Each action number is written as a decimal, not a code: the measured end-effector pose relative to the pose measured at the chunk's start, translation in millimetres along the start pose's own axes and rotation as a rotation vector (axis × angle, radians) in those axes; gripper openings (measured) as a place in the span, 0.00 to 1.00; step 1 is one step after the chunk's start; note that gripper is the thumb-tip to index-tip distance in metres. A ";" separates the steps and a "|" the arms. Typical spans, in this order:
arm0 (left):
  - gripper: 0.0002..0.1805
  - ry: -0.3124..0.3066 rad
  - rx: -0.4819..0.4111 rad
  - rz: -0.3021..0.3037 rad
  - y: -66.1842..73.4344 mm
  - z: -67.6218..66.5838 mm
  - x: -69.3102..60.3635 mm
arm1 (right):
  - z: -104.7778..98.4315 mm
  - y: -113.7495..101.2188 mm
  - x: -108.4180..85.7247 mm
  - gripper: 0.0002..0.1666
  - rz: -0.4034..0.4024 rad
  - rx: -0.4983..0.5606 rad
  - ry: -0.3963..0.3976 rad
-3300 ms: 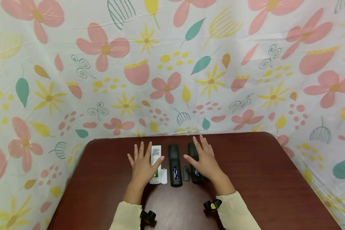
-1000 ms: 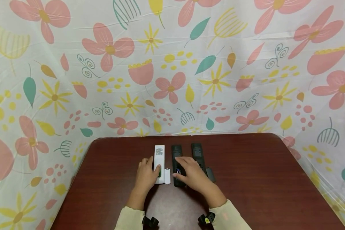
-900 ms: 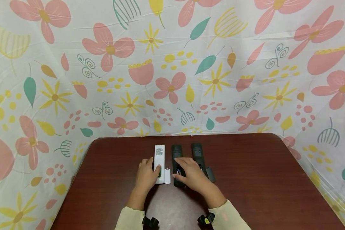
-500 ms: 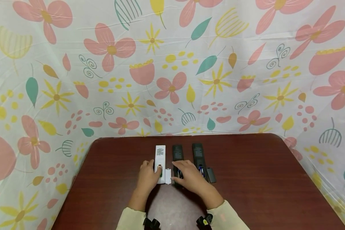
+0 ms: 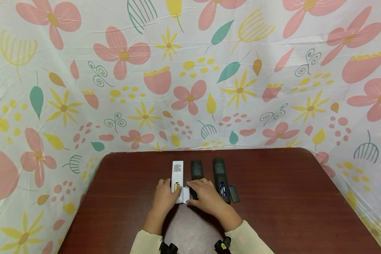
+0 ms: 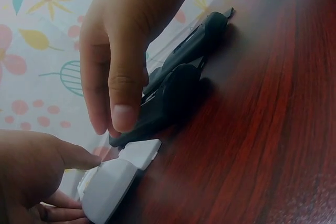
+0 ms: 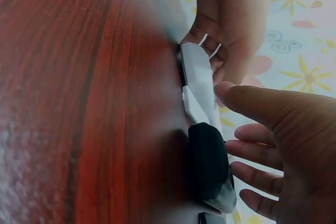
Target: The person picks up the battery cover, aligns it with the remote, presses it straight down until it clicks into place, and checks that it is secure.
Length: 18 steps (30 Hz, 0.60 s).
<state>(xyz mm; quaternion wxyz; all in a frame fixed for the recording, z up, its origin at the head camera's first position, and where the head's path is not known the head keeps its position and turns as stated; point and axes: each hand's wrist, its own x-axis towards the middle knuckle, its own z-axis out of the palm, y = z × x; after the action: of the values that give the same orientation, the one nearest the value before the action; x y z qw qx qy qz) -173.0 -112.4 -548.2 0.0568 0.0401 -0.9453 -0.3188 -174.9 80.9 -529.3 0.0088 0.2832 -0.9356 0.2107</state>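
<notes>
A white remote control (image 5: pixel 177 171) lies face down, its battery compartment uncovered and a yellowish battery (image 5: pixel 176 186) showing inside. My left hand (image 5: pixel 163 197) holds this remote, fingers along its left side and thumb over the compartment. The white battery cover (image 5: pixel 186 195) lies against the remote's right side. Thumb and index finger of my right hand (image 5: pixel 209 199) are spread near that cover, the hand partly hiding the middle black remote (image 5: pixel 197 168). In the right wrist view, the right hand's fingers (image 7: pixel 260 153) are loosely extended beside the black remote (image 7: pixel 207 156).
Another black remote (image 5: pixel 219 167) lies to the right, with blue batteries (image 5: pixel 223 189) in its uncovered compartment. Its black cover (image 5: pixel 234 194) rests beside it. A floral cloth (image 5: pixel 190 88) hangs behind the brown table (image 5: pixel 273 197).
My right hand has moved left, from over the right black remote to near the white cover. My left hand has come down onto the white remote; a yellowish battery end now shows at its thumb.
</notes>
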 end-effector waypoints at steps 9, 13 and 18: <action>0.40 -0.042 -0.009 -0.054 3.6 -3.6 -0.9 | 4.1 -3.7 3.5 0.41 -0.007 -0.082 0.024; 0.39 -0.054 -0.017 -0.086 5.9 -4.6 -1.4 | 5.8 -4.7 4.2 0.42 -0.005 -0.122 0.026; 0.38 -0.060 -0.025 -0.115 7.8 -4.5 -0.9 | 6.4 -5.8 5.4 0.42 -0.009 -0.145 0.026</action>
<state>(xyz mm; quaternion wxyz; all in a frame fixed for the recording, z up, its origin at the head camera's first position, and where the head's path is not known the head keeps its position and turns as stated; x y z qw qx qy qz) -171.8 -108.8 -540.0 0.0103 0.0842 -0.9386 -0.3344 -175.7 71.2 -532.1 0.0425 0.2830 -0.9470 0.1459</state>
